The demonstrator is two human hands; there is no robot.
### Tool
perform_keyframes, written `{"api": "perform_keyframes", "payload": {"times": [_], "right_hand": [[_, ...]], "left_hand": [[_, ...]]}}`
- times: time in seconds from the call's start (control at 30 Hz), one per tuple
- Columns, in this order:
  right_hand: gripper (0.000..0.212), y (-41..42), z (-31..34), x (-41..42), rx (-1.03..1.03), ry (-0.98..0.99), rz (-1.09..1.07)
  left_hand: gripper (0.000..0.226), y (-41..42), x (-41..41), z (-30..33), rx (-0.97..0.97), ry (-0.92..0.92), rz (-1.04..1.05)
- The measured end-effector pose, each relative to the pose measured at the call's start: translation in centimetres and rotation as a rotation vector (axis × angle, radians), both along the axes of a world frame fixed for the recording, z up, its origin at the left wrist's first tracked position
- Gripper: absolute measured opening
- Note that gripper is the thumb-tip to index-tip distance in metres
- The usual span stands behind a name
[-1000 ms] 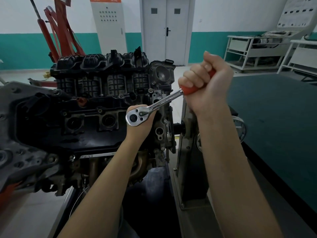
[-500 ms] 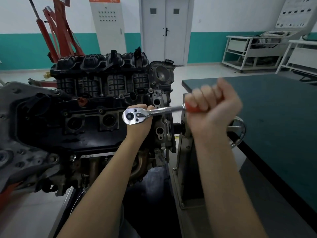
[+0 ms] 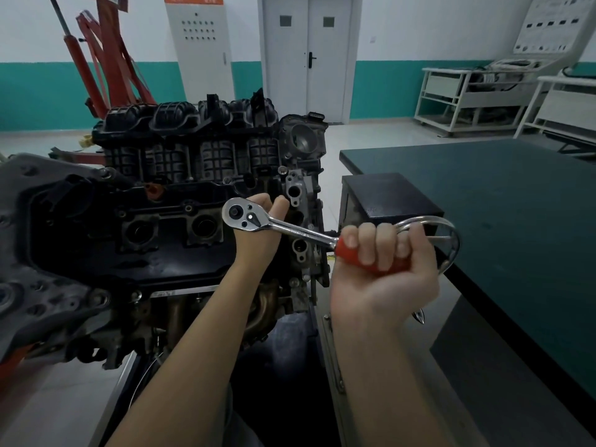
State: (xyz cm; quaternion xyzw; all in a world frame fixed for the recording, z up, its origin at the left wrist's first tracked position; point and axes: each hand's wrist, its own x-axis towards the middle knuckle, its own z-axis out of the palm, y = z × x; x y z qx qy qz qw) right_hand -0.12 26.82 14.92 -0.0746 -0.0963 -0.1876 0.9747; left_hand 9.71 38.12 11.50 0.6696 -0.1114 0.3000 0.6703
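Note:
A black car engine (image 3: 180,195) sits on a stand in front of me. A chrome ratchet wrench (image 3: 277,225) with a red handle has its round head at the engine's right end. My right hand (image 3: 383,272) grips the red handle, which slopes down to the right. My left hand (image 3: 263,227) is behind the ratchet head, fingers curled round whatever sits under it; that part is hidden.
A dark green workbench (image 3: 503,201) fills the right side. A chrome handwheel (image 3: 451,243) of the engine stand sits just behind my right hand, beside a black box (image 3: 387,195). A red engine hoist (image 3: 106,59) and white carts (image 3: 467,91) stand farther back.
My right hand swung the ratchet handle clockwise, from up-right down to below level on the right. My left hand stayed behind the ratchet head.

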Motion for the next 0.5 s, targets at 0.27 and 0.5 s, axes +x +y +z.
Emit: {"api": "perform_keyframes", "payload": {"times": [0.27,0.5], "right_hand": [[0.043,-2.6,7.2,6.2,-0.354,0.003,0.254],[0.041,-1.3,5.5,4.4,-0.239,0.003,0.14]], "left_hand": [[0.05,0.3,0.8,-0.7,0.068,0.075,0.057],[0.032,0.5,0.4,-0.6,0.057,0.178,0.096]]}}
